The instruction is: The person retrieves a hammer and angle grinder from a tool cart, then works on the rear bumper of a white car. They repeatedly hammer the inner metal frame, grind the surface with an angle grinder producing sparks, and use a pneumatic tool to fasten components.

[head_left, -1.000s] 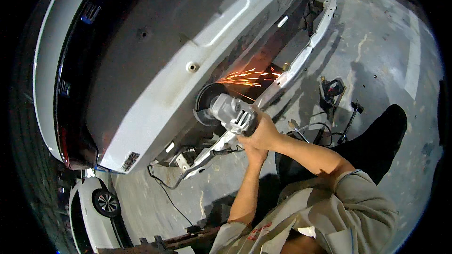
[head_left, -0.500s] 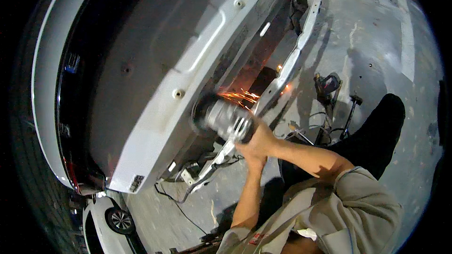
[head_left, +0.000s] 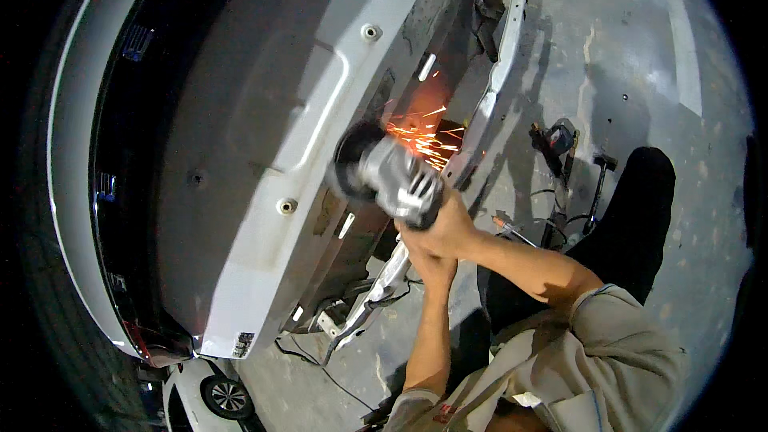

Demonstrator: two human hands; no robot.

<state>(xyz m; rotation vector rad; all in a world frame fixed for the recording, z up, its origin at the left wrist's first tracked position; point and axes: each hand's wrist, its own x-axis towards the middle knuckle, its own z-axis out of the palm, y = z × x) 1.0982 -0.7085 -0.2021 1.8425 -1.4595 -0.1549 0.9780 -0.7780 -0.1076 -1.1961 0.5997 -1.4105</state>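
Observation:
An angle grinder (head_left: 404, 180) with a grey metal head is gripped by both of my hands. My right hand (head_left: 454, 228) is closed round its rear body, and my left hand (head_left: 430, 264) is closed just below, partly hidden behind the right. Its dark disc (head_left: 360, 156), smeared by motion, is against or close beside the lower panel of a light-coloured car body (head_left: 276, 152); the exact contact is hidden. Orange sparks (head_left: 428, 140) fly from the disc across the recess. Along the recess's outer side runs a pale metal bar (head_left: 496, 88).
On the floor to the right lie a power tool (head_left: 562, 138), a hammer (head_left: 598, 188) and a screwdriver-like tool (head_left: 516, 230) near my leg (head_left: 636, 200). Cables trail below the bar. Another white car's wheel (head_left: 226, 396) shows at lower left.
The car body has shifted down and left in view as my head moved. Both hands still grip the grinder, its disc now higher relative to the panel, and the sparks spread wider.

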